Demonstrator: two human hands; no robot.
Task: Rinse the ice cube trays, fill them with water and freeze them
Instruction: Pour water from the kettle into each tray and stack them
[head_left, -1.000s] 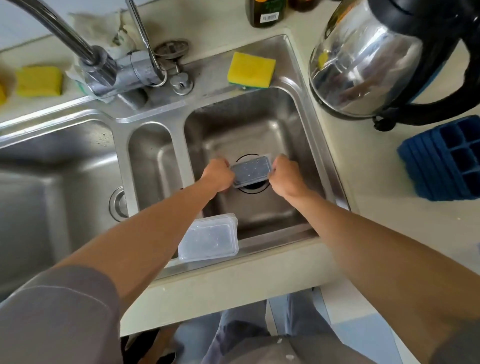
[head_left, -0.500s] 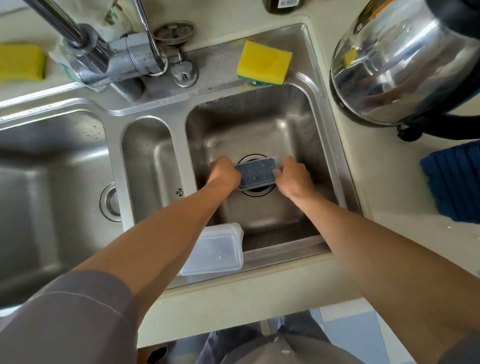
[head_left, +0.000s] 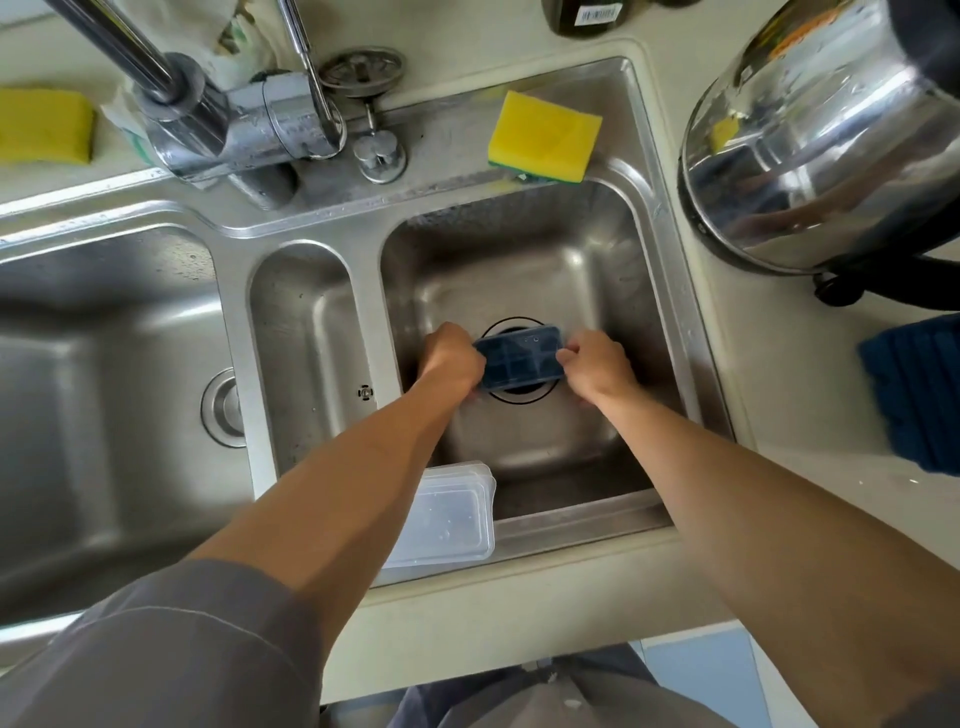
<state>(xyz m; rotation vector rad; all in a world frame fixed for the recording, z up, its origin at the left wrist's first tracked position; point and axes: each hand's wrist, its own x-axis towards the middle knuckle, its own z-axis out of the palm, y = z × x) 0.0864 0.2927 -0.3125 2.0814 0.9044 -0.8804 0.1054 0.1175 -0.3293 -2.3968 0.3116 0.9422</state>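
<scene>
Nearest the wearer, below the grip, a stack of clear rectangular plastic lids (head_left: 441, 519) leaned on the steel sink's front rim (head_left: 582, 525), probably set aside so the trays could be rinsed open. Above it, the left hand (head_left: 451, 358) and the right hand (head_left: 597, 364) each closed on one short end of a small dark-blue ice cube tray (head_left: 521, 359), holding it between them with its compartments facing up. The tray hung low in the right-hand basin, directly over the round drain (head_left: 519, 396), likely so shed water would run straight down. Whether any water remained in the cells was hard to make out, and the fingertips beneath the tray were hidden.

To the right of the grip, more dark-blue trays (head_left: 919, 395) lay on the counter, cut off by the frame edge. Beyond the grip, a yellow sponge (head_left: 543, 136) sat on the sink's back ledge, and the chrome tap (head_left: 228, 119) stood up-left, its spout leaving the frame, with no stream visible. A shiny steel kettle (head_left: 810, 135) filled the far right corner.
</scene>
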